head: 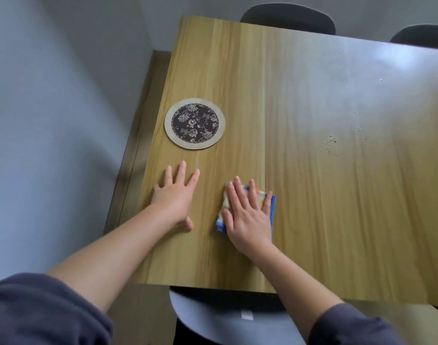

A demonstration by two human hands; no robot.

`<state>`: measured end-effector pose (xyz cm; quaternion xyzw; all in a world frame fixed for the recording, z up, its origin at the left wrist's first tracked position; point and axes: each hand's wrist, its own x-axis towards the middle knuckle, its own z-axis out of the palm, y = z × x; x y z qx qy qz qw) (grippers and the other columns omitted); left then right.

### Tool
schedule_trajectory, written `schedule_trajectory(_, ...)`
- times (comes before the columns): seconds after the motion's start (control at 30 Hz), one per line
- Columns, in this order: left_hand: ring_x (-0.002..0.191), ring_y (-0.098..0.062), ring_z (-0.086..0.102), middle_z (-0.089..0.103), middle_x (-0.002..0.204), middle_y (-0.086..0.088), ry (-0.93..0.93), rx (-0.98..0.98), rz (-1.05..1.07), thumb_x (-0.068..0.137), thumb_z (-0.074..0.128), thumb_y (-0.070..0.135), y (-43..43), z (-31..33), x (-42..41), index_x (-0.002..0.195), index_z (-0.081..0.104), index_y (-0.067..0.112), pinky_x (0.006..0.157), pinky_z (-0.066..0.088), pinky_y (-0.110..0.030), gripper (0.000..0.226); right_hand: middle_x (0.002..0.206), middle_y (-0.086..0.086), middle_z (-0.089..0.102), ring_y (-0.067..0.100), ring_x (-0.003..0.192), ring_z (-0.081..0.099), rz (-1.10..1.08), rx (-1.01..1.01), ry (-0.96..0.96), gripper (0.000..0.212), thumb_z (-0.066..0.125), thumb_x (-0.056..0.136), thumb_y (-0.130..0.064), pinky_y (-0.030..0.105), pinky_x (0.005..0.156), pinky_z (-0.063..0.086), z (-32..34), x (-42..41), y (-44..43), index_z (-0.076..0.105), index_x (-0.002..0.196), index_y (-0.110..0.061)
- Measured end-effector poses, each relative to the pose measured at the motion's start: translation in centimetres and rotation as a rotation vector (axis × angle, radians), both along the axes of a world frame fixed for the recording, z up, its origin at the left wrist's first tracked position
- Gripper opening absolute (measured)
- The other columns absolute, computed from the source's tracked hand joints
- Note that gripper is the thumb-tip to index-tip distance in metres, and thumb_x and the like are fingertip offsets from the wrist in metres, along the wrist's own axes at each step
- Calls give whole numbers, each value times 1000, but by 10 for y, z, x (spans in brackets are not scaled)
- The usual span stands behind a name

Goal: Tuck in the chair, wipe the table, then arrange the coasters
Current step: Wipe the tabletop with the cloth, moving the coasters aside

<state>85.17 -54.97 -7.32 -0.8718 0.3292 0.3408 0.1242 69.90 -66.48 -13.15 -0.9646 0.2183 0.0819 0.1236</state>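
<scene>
A wooden table fills most of the view. My right hand presses flat on a folded cloth with blue edges near the table's front. My left hand rests flat on the bare wood to the left of the cloth, fingers spread. A round coaster with a dark floral centre and a pale rim lies beyond my left hand, near the left edge. A grey chair sits under the table's front edge below my arms. Crumbs are scattered on the right part of the table.
Two dark chair backs, one and another, stand at the table's far side. A grey wall runs close along the table's left edge, with a narrow strip of floor between.
</scene>
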Motion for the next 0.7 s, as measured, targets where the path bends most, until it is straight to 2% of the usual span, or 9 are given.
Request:
schedule_trajectory(0.07,142,-37,-20,-34,152,-7,-12,-23,30,61,87,38,2,-2,-3,149,-19,30,113,19,-59,138,164,-9,-5,25,150,-12,-139,-20,24,62,23,101,-45,63,115,-10,-2,11,-7,6,157,-25)
schedule_trajectory(0.17,143,-34,-20,-33,153,-3,-17,-48,64,60,89,34,3,-5,-4,149,-16,33,114,15,-58,138,164,-7,-8,28,150,-16,-194,-5,2,63,19,100,-46,64,113,-11,-4,18,11,4,157,-23)
schedule_trajectory(0.37,145,-30,-17,-29,155,2,-37,-61,102,60,89,31,4,-3,-5,149,-12,37,114,21,-55,135,165,-4,-1,28,150,-15,-15,9,-22,65,19,98,-47,64,113,-14,-4,-22,88,9,157,-22)
schedule_trajectory(0.43,145,-28,-17,-28,155,4,-40,-64,113,58,90,31,3,-2,-7,149,-11,38,113,24,-53,136,165,-4,4,28,151,-9,33,2,-19,64,22,98,-47,64,114,-12,-3,-42,88,12,157,-23)
schedule_trajectory(0.5,146,-26,-16,-27,156,5,-48,-68,117,56,91,33,5,0,-7,150,-10,39,110,28,-52,137,164,-7,0,27,150,-11,21,-12,-10,64,21,99,-49,61,114,-15,-5,-60,70,8,157,-26)
schedule_trajectory(0.57,146,-25,-15,-25,156,7,-52,-76,129,54,91,35,7,1,-7,149,-9,41,107,33,-49,138,163,-10,-12,25,149,-19,-68,-39,22,64,15,99,-52,59,113,-19,-8,-78,43,-2,156,-30)
schedule_trajectory(0.7,146,-23,-13,-21,158,7,-67,-110,155,55,91,33,10,2,-9,151,-4,39,104,36,-47,135,160,-11,-21,23,149,-19,-344,-66,101,64,13,98,-49,62,115,-10,-10,-93,4,-4,157,-28)
